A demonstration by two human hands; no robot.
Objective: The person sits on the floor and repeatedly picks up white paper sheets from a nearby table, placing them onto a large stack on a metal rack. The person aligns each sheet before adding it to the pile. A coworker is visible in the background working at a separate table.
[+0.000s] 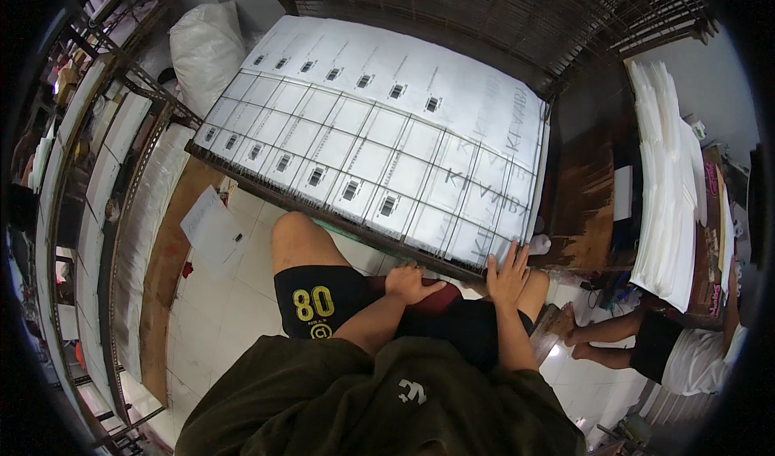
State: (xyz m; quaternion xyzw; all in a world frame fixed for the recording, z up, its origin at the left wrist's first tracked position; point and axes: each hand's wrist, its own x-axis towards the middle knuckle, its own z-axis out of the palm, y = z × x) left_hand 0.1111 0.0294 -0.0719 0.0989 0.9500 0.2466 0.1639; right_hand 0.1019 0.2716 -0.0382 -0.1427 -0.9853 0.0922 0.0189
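In front of me slopes a broad white printed sheet [386, 44], with rows of small dark code marks and large grey letters. Across its nearer half runs a thin dark wire grid [323, 138]. My right hand [508, 275] lies flat with fingers spread, fingertips touching the near right corner of the sheet beside the dark frame edge [339, 222]. My left hand [408, 284] is closed above my lap, below that edge, its thumb pointing right by a dark red surface [440, 296]. Its curled fingertips are hidden, so what they hold, if anything, cannot be made out.
Metal shelves [105, 206] with boards line the left side, near a stuffed white plastic bag [208, 52]. A loose white sheet [211, 228] lies at left. A dark wire rack [500, 12] stands behind. White stacked sheets [666, 181] and another person [670, 347] are at right.
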